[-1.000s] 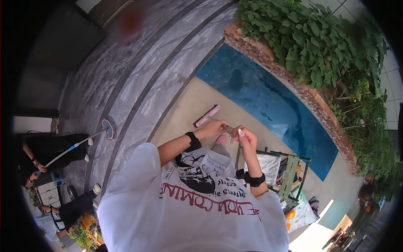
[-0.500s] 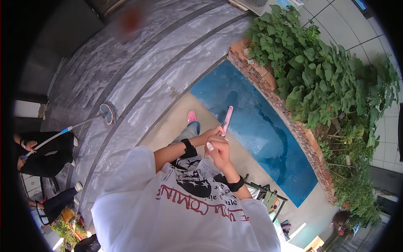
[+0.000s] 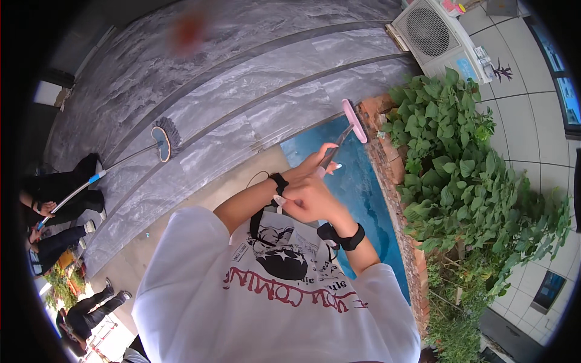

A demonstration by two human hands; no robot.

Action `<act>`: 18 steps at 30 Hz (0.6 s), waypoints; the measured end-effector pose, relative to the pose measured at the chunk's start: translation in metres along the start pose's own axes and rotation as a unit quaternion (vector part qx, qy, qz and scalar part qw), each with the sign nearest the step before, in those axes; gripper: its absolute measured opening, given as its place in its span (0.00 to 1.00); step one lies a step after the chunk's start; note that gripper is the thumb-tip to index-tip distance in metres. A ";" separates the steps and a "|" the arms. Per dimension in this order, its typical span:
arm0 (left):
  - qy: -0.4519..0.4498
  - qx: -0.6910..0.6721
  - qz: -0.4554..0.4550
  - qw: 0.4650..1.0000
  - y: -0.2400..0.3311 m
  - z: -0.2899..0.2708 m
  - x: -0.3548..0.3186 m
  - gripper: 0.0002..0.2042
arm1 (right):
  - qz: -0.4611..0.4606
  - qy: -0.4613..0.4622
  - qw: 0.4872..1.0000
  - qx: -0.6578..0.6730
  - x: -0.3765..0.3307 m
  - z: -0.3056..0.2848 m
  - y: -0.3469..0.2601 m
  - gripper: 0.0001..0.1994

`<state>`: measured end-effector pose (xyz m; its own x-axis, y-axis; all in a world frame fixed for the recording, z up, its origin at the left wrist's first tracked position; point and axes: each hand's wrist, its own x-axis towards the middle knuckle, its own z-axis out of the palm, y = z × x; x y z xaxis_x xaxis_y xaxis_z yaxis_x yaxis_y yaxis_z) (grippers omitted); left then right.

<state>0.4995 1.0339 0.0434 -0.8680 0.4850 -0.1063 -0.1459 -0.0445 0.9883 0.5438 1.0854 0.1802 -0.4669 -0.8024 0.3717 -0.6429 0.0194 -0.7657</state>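
Both my hands are on a pink-headed mop (image 3: 354, 121) with a narrow, flat head. My left hand (image 3: 318, 161) curls around the grey handle, nearer the head. Closer to my body, my right hand (image 3: 315, 198) is closed around the handle, whose lower end is hidden behind it. The pink head lies at the far corner of the wet blue floor panel (image 3: 305, 140), close against the brick border (image 3: 378, 130). Black bands circle both my wrists.
Grey marble-patterned steps (image 3: 236, 109) rise at the far left. Leafy plants (image 3: 436, 157) fill the bed beyond the bricks, with an air-conditioner unit (image 3: 426, 39) behind. At left, another person holds a grey mop (image 3: 163, 140); further people stand at lower left.
The pink mop head has moved away from me and right, from mid-panel to the brick border. My arms reach further out. My view has shifted, showing more of the air-conditioner unit.
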 end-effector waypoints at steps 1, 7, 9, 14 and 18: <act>0.044 -0.023 -0.001 0.999 -0.014 -0.012 0.008 0.19 | 0.018 -0.030 0.999 -0.008 0.004 0.003 0.013 0.17; 0.101 -0.138 -0.093 0.981 -0.064 -0.067 -0.023 0.19 | 0.176 -0.080 0.980 -0.054 0.021 0.000 0.156 0.18; 0.181 -0.129 -0.322 0.920 -0.038 -0.062 -0.051 0.18 | 0.248 -0.085 0.965 0.008 0.016 0.000 0.190 0.18; 0.223 -0.387 -0.336 0.829 -0.047 -0.065 -0.084 0.19 | 0.160 -0.126 0.979 0.010 0.042 0.018 0.157 0.18; 0.087 -0.498 -0.158 0.848 -0.048 -0.062 -0.080 0.18 | 0.089 -0.150 0.980 0.091 0.036 0.042 0.118 0.18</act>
<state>0.5469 0.9428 -0.0021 -0.7545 0.4785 -0.4491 -0.6384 -0.6940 0.3330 0.4765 1.0336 0.0817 -0.3439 -0.9361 0.0738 -0.4368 0.0899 -0.8951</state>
